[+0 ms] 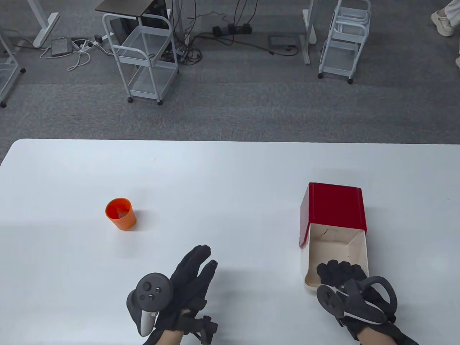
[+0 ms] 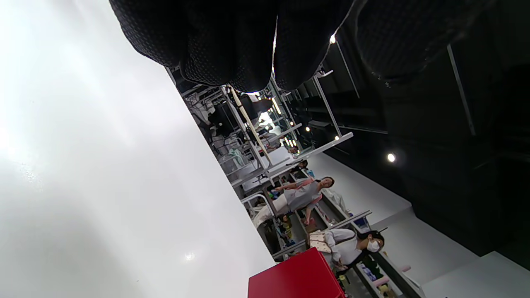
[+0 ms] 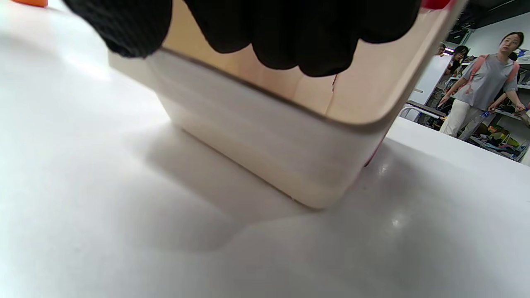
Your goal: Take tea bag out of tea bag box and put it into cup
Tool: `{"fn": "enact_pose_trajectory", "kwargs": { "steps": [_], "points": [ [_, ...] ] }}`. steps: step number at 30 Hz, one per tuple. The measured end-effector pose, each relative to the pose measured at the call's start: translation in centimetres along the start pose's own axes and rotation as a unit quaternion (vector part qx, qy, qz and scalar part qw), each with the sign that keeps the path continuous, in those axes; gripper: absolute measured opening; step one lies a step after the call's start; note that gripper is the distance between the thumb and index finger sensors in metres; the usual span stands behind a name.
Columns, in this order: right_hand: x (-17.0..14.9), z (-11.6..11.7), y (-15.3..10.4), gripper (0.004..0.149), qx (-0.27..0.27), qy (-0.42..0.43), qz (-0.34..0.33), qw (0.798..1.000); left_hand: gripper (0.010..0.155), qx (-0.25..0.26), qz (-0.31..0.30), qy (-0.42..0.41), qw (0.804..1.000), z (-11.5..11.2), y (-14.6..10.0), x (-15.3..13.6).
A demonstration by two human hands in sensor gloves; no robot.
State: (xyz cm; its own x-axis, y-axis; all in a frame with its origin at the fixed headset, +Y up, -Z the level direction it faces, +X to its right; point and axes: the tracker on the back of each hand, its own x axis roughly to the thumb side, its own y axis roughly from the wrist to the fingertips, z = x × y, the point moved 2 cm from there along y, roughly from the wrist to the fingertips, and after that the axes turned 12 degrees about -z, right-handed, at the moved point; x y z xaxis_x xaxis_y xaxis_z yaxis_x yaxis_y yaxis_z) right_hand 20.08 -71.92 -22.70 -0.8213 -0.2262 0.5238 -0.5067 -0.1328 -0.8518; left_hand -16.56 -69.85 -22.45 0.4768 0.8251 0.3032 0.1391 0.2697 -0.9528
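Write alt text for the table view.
A gloved right hand curls its fingers over the near rim of an open cream box with a red lid. The left hand hovers open; an orange cup stands farther left.

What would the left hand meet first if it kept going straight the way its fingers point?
Nothing on the table, as far as the table view shows. The left hand points up and slightly right over bare table, passing between the orange cup and the tea bag box. Height is unclear.
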Motion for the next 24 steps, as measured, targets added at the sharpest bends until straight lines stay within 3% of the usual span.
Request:
{"fn": "enact_pose_trajectory", "kwargs": {
  "steps": [9,24],
  "points": [
    [0.5,1.8,0.7,0.053,0.043,-0.018,-0.017,0.999,0.063,0.000,0.001,0.001,1.000,0.0,0.1,0.0],
    [-0.5,1.3,0.9,0.051,0.036,-0.019,-0.003,0.999,0.063,0.001,-0.001,-0.002,1.000,0.0,0.0,0.0]
  ]
}}
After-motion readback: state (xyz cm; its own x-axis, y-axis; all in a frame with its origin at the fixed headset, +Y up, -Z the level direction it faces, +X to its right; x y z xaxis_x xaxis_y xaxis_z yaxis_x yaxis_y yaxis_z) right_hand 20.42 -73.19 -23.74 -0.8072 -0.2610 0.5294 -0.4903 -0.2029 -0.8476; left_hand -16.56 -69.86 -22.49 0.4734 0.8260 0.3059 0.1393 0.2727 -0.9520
